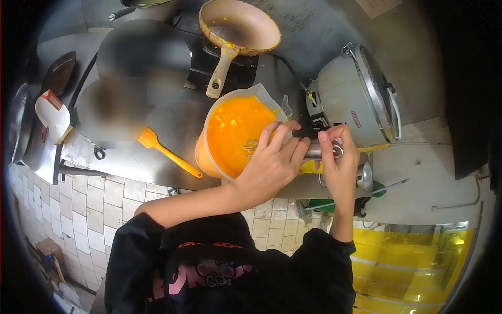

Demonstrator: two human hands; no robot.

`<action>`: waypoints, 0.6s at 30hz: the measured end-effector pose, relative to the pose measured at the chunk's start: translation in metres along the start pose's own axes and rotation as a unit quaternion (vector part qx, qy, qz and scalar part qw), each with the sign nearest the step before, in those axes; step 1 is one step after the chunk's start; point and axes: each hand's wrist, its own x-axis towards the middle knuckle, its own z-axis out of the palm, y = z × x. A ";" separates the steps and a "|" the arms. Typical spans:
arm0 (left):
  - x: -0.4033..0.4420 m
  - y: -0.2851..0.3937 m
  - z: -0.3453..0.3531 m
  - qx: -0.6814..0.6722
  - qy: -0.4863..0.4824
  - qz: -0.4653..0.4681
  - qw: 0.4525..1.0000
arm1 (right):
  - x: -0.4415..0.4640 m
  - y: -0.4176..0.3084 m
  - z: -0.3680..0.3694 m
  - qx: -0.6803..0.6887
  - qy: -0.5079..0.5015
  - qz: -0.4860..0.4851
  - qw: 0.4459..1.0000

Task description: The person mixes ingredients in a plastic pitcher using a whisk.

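Note:
A whisk (316, 152) with a metal handle lies across the right rim of a large translucent pitcher (202, 153), its wires dipping toward the orange liquid (230, 133). Pale yellow lumps float in that liquid. My left hand (273, 162) reaches over the rim, its fingers curled above the whisk near the wires; what they grip is partly hidden. At the handle's end, my right hand (341, 157) pinches the whisk between thumb and fingers. An orange spatula (175, 157) rests on the metal counter left of the pitcher.
Behind the pitcher, a pan (240, 26) with yellow residue sits on the stove, its handle pointing toward me. A large lidded cooker (350, 99) stands at the right. A white scoop (52, 116) is at the far left. Part of the left side is blurred.

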 end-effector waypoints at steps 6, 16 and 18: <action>-0.005 0.003 0.013 -0.005 0.018 -0.020 1.000 | -0.002 0.012 -0.023 -0.132 -0.031 -0.112 0.984; 0.001 -0.012 -0.009 -0.111 0.055 -0.090 0.988 | 0.006 0.015 0.009 0.303 -0.073 -0.046 0.949; -0.003 -0.015 -0.023 -0.116 0.060 -0.105 0.986 | 0.019 0.020 0.014 0.360 -0.076 -0.044 0.929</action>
